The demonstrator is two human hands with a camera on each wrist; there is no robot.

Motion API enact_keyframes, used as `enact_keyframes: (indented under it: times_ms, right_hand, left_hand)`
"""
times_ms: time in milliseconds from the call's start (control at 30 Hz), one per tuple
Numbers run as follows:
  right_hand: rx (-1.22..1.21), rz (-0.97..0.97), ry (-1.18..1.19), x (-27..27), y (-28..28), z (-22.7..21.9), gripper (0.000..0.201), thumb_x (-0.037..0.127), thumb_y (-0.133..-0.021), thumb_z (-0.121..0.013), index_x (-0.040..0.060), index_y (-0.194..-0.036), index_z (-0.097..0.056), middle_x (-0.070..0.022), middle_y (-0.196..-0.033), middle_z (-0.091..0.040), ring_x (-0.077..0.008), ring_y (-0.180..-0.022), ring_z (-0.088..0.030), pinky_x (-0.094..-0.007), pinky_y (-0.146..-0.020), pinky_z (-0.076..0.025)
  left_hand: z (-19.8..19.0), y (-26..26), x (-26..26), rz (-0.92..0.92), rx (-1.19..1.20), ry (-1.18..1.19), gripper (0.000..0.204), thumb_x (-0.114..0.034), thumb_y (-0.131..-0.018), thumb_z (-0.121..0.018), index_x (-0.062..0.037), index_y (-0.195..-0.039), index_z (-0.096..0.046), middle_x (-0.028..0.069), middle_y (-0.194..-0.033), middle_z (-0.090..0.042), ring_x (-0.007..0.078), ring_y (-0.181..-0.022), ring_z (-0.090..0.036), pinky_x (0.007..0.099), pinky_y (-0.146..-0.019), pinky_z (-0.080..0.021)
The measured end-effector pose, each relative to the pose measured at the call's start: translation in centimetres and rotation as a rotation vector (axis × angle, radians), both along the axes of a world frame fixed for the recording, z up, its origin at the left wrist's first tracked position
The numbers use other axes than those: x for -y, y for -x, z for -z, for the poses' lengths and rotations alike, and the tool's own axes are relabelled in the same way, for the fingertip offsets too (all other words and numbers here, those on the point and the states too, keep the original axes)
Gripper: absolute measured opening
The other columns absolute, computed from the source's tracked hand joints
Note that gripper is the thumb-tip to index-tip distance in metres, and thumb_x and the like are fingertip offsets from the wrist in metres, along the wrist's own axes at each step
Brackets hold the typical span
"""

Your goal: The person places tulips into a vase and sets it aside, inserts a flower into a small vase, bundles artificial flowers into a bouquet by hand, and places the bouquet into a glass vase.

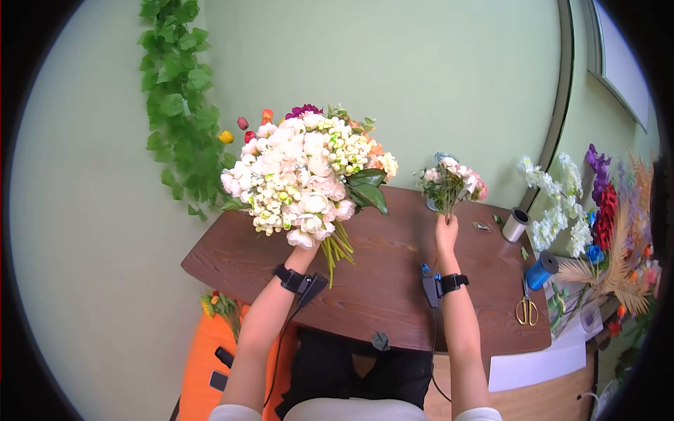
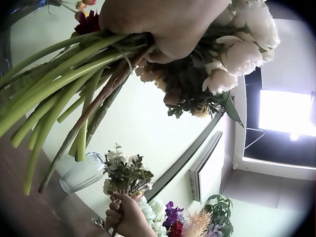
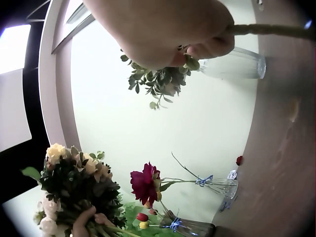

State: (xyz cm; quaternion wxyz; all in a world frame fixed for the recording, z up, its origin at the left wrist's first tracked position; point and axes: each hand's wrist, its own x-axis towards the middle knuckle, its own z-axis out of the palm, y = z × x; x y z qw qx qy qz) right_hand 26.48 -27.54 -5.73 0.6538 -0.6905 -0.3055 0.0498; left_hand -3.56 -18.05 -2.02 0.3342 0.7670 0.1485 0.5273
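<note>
My left hand (image 1: 303, 257) grips a large bouquet (image 1: 302, 175) of white and pale pink blooms with pale berries, raised over the left part of the table. Its green stems (image 2: 64, 94) fan out below the fist, with a brown woody stem among them. In my right hand (image 1: 446, 235) is a smaller bunch of pink and white flowers (image 1: 456, 179) with small green leaves, held upright by its stem (image 3: 271, 30). A clear glass vase (image 2: 81, 173) stands behind this bunch. The right wrist view shows the left hand's fingers (image 3: 85, 222) wrapped around the bouquet's stems.
On the dark wooden table (image 1: 393, 281) are a silver ribbon spool (image 1: 516, 226), a blue spool (image 1: 541, 271) and gold-handled scissors (image 1: 526, 309) at the right. Assorted flowers (image 1: 604, 217) crowd the right side. Further vases with a purple flower (image 3: 145, 183) and tulips stand behind the bouquet.
</note>
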Motion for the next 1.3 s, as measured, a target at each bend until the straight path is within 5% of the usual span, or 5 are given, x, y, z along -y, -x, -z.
enact_keyframes:
  times_ms: [467,733,800,1000,1300]
  right_hand:
    - [0.479,-0.305,0.792,3.7,0.5,4.4,0.034,0.024,-0.075,-0.05,-0.0013,-0.097,-0.048,-0.0247,-0.095,-0.055,-0.0403,-0.091,-0.052,-0.0458,-0.079,-0.041]
    - [1.128,-0.05,-0.527,8.4,10.5,-8.4,0.062,0.02,-0.063,-0.066,0.0065,-0.117,-0.038,-0.0196,-0.12,-0.033,-0.0362,-0.11,-0.034,-0.0464,-0.093,-0.027]
    - [1.392,-0.036,-0.792,8.5,12.8,-10.8,0.06,0.028,-0.068,-0.065,0.0225,-0.12,-0.037,-0.0149,-0.123,-0.033,-0.0358,-0.113,-0.032,-0.0504,-0.094,-0.024]
    - [1.675,0.126,-0.911,5.8,17.2,-15.1,0.043,0.04,-0.075,-0.056,0.0461,-0.113,-0.037,-0.0013,-0.122,-0.037,-0.0265,-0.11,-0.043,-0.049,-0.097,-0.021]
    - [1.767,0.124,-0.838,5.5,16.5,-19.9,0.032,0.019,-0.071,-0.055,0.0224,-0.103,-0.055,-0.0027,-0.083,-0.057,-0.0149,-0.06,-0.057,-0.0259,-0.058,-0.043]
  left_hand:
    - [-0.9,1.4,3.2,-0.356,-0.08,-0.309,0.036,-0.027,-0.087,-0.043,-0.0046,-0.114,-0.039,0.0074,-0.104,-0.048,0.0193,-0.093,-0.049,0.0316,-0.078,-0.045]
    - [0.2,-1.0,1.4,0.025,0.309,-0.083,0.033,-0.02,-0.086,-0.049,-0.0035,-0.114,-0.041,0.006,-0.104,-0.049,0.0171,-0.093,-0.05,0.0299,-0.08,-0.044]
    - [-2.8,-1.1,5.1,-0.282,0.114,-0.277,0.032,-0.017,-0.083,-0.054,-0.0026,-0.11,-0.045,0.0065,-0.101,-0.051,0.0171,-0.091,-0.052,0.0295,-0.077,-0.045]
    - [-2.1,-3.2,5.2,-0.096,0.227,0.041,0.031,-0.018,-0.078,-0.06,-0.0034,-0.104,-0.051,0.0093,-0.096,-0.055,0.0203,-0.09,-0.054,0.031,-0.075,-0.045]
    - [-5.4,-3.3,9.5,-0.425,-0.048,-0.123,0.037,-0.024,-0.075,-0.063,-0.0019,-0.102,-0.052,0.0113,-0.086,-0.058,0.0254,-0.084,-0.057,0.0332,-0.069,-0.045]
